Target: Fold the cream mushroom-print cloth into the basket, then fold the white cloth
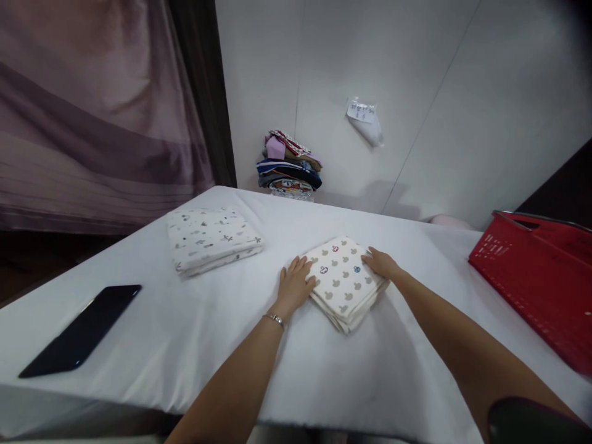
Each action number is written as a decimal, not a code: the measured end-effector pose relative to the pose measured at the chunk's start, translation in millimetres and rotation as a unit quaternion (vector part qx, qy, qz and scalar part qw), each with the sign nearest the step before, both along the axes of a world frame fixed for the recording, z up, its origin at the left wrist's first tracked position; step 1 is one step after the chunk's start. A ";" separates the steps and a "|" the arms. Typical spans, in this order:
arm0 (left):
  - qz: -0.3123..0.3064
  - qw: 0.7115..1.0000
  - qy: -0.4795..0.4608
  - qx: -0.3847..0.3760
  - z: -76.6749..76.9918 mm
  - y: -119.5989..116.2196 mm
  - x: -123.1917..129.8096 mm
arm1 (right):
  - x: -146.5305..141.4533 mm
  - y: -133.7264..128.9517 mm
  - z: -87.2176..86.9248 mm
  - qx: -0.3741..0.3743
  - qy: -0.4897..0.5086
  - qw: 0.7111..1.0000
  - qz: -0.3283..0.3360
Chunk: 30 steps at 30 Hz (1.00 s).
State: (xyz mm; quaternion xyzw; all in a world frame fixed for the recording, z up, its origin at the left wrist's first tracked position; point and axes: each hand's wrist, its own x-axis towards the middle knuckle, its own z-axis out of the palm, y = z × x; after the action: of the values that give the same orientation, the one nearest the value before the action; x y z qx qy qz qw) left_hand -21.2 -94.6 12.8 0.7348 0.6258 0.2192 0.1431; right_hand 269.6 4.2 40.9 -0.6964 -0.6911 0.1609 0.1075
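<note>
In the head view, a folded white cloth [340, 280] with grey mushroom-like prints and a few coloured ones lies on the white-covered table. My left hand [295, 285], wearing a silver bracelet, rests at its left edge with fingers spread. At the opposite edge, my right hand [382, 263] touches the right corner with its fingers stretched out over it; its thumb is hidden. The cloth's stacked layers show along the near side. Farther left lies a second folded white cloth [210, 237] with small grey and dark plant prints, apart from both hands.
A dark flat tablet-like object [83, 330] lies at the table's left. On the right stands a red plastic basket [536, 277]. Beyond the far edge is a stack of folded clothes [289, 163] by the wall. A labelled plastic bag [365, 121] hangs there. A pinkish curtain [92, 111] covers the left side.
</note>
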 end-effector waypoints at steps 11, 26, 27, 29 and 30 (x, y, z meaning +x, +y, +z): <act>0.150 0.982 -0.117 0.009 -0.4 3.3 -3.0 | 44.1 -37.1 3.7 -0.057 0.251 0.962 -0.092; 0.173 0.975 -0.139 -0.027 51.8 85.6 -11.1 | 39.6 -55.7 2.6 -0.125 0.493 0.858 -0.077; 0.174 0.975 -0.138 -0.027 52.1 91.8 -14.2 | 34.7 -58.2 0.2 -0.125 0.482 0.863 -0.086; 0.176 0.974 -0.137 -0.040 48.1 97.9 -20.3 | 26.3 -62.6 -4.9 -0.122 0.447 0.879 -0.116; 0.175 0.974 -0.137 -0.048 44.5 97.2 -22.9 | 23.8 -64.3 -7.5 -0.121 0.434 0.884 -0.127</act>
State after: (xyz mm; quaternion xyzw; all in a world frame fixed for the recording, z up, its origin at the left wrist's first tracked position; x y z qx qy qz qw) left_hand -44.1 2.6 57.3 0.5689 0.7290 0.3093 0.2221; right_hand 293.4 -60.1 33.4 -0.6460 -0.4562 0.5144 0.3317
